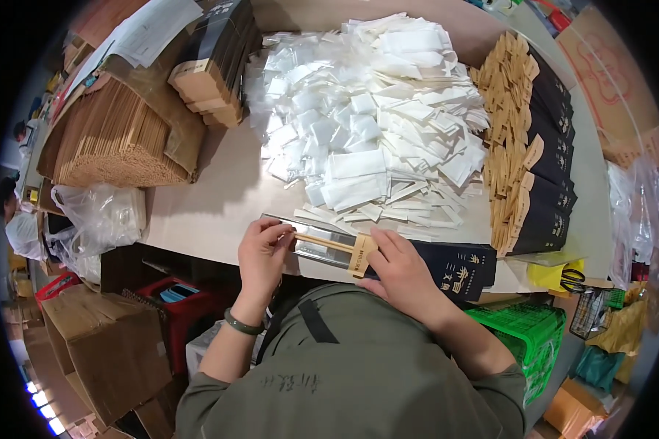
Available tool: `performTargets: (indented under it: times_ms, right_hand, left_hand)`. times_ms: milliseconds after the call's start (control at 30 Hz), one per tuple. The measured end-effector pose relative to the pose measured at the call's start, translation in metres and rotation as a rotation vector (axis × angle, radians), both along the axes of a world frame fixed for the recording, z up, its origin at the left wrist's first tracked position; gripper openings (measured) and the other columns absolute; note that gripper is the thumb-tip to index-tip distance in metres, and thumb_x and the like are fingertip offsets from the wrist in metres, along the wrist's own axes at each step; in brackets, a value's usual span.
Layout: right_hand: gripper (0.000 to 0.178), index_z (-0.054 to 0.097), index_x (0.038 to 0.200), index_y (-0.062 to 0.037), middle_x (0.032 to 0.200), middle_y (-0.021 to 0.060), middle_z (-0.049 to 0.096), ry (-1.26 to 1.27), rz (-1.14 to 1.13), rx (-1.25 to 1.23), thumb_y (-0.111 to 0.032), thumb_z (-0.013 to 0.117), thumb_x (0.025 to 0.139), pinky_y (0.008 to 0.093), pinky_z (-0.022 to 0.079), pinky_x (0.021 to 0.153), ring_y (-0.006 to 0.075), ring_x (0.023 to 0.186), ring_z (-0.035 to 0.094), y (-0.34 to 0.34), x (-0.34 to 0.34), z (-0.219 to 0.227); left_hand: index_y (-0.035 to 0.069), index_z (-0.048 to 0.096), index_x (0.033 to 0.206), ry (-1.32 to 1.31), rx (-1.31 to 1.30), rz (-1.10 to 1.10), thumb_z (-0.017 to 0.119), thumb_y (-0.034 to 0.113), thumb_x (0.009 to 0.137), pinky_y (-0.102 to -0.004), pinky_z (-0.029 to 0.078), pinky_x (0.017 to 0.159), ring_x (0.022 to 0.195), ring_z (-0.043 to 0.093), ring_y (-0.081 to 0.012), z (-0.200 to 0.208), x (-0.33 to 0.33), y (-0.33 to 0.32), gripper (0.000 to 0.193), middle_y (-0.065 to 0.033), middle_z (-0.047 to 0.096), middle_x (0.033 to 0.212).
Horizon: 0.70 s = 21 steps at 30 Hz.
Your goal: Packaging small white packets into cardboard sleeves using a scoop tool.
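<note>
My left hand [262,252] pinches the end of a pair of wooden chopsticks [322,242] at the near table edge. The chopsticks lie over a shiny metal tray [322,252] and point into the tan mouth of a black paper sleeve [447,267]. My right hand [399,274] presses down on that sleeve near its opening. A green bracelet sits on my left wrist. Just beyond both hands spreads a big heap of white paper napkins and small clear packets [366,124].
Filled black sleeves with tan tabs [527,154] stack along the right. A bundle of bare chopsticks [113,143] and flat black sleeves [216,62] lie far left. A green crate [534,329], a red box [176,300] and cardboard boxes [102,351] stand below the table.
</note>
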State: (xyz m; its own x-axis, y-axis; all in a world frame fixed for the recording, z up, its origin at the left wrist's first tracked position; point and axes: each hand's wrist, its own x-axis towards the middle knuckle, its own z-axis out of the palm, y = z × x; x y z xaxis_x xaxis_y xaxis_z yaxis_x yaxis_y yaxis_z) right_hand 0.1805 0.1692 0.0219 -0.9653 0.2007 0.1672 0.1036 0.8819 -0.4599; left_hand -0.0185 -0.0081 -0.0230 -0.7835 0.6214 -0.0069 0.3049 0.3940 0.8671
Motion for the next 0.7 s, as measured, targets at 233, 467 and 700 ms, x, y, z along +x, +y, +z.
performTargets:
  times_ms: [233, 467, 700]
  right_hand:
    - [0.035, 0.061, 0.098, -0.0018, 0.131, 0.0234, 0.055, 0.087, 0.055, -0.011, -0.016, 0.079, 0.071, 0.0456, 0.048, 0.1, 0.0401, 0.118, 0.055, 0.006, 0.002, -0.007]
    - [0.014, 0.055, 0.072, -0.0107, 0.083, 0.0104, 0.053, 0.197, 0.294, 0.035, -0.017, 0.068, 0.074, 0.0442, 0.051, 0.064, 0.0305, 0.077, 0.06, -0.001, -0.025, 0.019]
    - [0.026, 0.066, 0.086, -0.0025, 0.12, 0.018, 0.062, 0.104, -0.213, 0.497, -0.02, 0.08, 0.074, 0.0471, 0.05, 0.09, 0.037, 0.108, 0.06, 0.126, 0.06, 0.081]
  left_hand:
    - [0.0, 0.055, 0.13, -0.141, 0.062, -0.592, 0.077, 0.013, 0.084, -0.0367, 0.053, 0.09, 0.102, 0.065, -0.0291, 0.041, 0.052, 0.038, 0.053, -0.0171, 0.063, 0.117]
    - [0.011, 0.06, 0.098, 0.748, -0.163, -0.607, 0.081, 0.013, 0.055, -0.0437, 0.046, 0.066, 0.074, 0.059, -0.0337, 0.022, -0.01, 0.003, 0.047, -0.0101, 0.054, 0.076]
    - [0.001, 0.059, 0.111, -0.363, -0.187, -0.594, 0.078, 0.013, 0.07, -0.0317, 0.051, 0.067, 0.071, 0.06, -0.0257, 0.033, 0.01, -0.003, 0.046, -0.0116, 0.064, 0.093]
